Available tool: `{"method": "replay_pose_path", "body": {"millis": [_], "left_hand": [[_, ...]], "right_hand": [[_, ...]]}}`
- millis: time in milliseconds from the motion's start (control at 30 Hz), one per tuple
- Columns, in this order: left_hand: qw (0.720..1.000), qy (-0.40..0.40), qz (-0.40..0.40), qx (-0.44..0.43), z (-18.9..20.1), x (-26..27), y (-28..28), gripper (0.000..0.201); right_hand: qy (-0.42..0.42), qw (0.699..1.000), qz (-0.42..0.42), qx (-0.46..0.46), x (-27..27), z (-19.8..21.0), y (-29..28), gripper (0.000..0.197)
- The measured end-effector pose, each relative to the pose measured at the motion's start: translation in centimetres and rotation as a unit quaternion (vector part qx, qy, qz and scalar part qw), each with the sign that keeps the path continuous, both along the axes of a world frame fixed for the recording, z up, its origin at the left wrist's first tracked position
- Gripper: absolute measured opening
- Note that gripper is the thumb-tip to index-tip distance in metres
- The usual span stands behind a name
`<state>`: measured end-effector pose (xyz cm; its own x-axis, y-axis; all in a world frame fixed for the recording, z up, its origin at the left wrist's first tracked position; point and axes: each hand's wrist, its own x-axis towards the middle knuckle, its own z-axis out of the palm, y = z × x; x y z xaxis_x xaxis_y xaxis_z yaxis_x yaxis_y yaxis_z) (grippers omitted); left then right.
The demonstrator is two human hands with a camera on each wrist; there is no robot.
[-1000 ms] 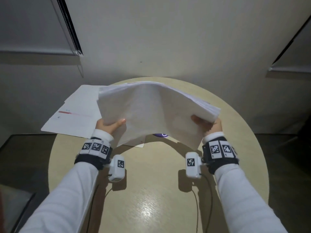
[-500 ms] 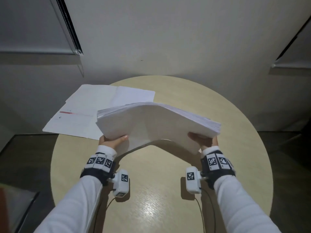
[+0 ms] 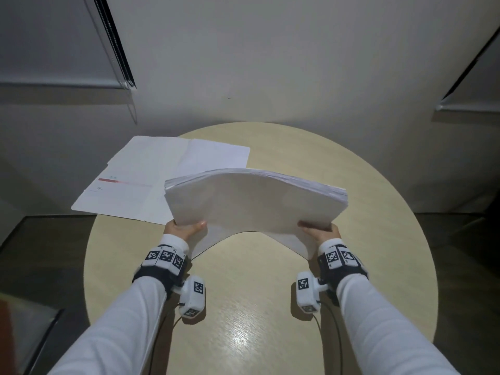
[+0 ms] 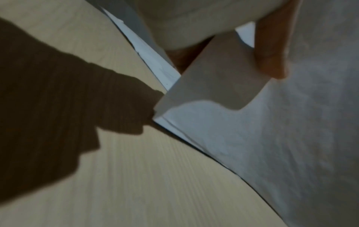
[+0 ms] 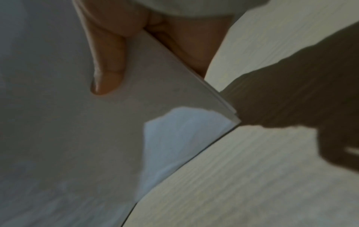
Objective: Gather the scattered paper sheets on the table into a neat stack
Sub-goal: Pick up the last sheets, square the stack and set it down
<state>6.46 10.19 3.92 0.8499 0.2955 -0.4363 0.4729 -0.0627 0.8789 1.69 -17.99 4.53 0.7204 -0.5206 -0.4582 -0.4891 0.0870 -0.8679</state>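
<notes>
Stack lowered nearer the desk, flatter than a second ago.
Left hand and right hand each clamping a near corner; loose sheets lying far left.

The head camera is looking forward and down from above at the round table, taking in both forearms and the wall beyond. Each wrist camera is looking along its hand from very close, just above the table. All three views are sharing the paper stack and the table.
</notes>
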Motion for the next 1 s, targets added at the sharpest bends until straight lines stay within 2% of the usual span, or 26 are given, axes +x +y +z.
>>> {"method": "replay_pose_path", "body": {"millis": [133, 267, 333, 400, 467, 533, 567, 633, 667, 733, 833, 933, 1000], "left_hand": [[0.999, -0.027, -0.034, -0.009, 0.4, 0.0, -0.3, 0.035], [0.996, -0.067, -0.05, -0.011, 1.6, 0.8, -0.8, 0.016], [0.996, -0.069, -0.049, -0.03, 2.7, 1.5, -1.2, 0.022], [0.995, -0.079, -0.03, -0.05, 3.7, 1.9, -1.7, 0.033], [0.993, -0.093, -0.012, -0.07, 4.4, 2.2, -2.4, 0.032], [0.991, -0.098, 0.001, -0.095, 4.6, 2.3, -3.2, 0.03], [0.99, -0.093, 0.012, -0.108, 4.6, 2.4, -3.5, 0.036], [0.991, -0.078, 0.015, -0.107, 3.7, 2.9, -4.1, 0.068], [0.991, -0.076, 0.018, -0.107, 2.9, 3.3, -4.1, 0.073], [0.99, -0.073, 0.009, -0.124, 2.9, 3.0, -4.7, 0.064], [0.986, -0.096, -0.03, -0.135, 3.9, 2.0, -5.4, 0.049], [0.981, -0.121, -0.071, -0.134, 4.7, 2.4, -4.2, 0.065], [0.974, -0.142, -0.041, -0.171, 5.4, 3.2, -2.3, 0.089]], "right_hand": [[-0.001, 0.999, 0.004, -0.045, 0.9, 0.6, -0.3, 0.05], [-0.057, 0.994, -0.02, -0.093, 2.7, 3.0, -0.3, 0.049], [-0.07, 0.98, -0.05, -0.179, 3.7, 3.9, -0.3, 0.069], [-0.046, 0.958, -0.096, -0.267, 4.2, 4.3, 0.5, 0.1], [-0.013, 0.965, -0.15, -0.215, 4.2, 4.7, 2.0, 0.118], [-0.009, 0.988, -0.145, -0.05, 3.7, 5.0, 3.8, 0.121], [-0.017, 0.993, -0.109, 0.046, 3.4, 5.1, 4.8, 0.119], [-0.065, 0.975, -0.039, 0.207, 2.5, 6.0, 6.7, 0.106], [-0.085, 0.969, -0.017, 0.231, 2.2, 6.6, 7.3, 0.091], [-0.097, 0.973, -0.011, 0.21, 2.2, 7.3, 7.9, 0.057], [-0.113, 0.977, -0.017, 0.181, 2.6, 8.3, 7.6, 0.036], [-0.174, 0.977, -0.003, 0.126, 2.9, 8.7, 6.0, 0.03], [-0.213, 0.969, -0.009, 0.121, 3.2, 8.3, 4.3, 0.031]]}}
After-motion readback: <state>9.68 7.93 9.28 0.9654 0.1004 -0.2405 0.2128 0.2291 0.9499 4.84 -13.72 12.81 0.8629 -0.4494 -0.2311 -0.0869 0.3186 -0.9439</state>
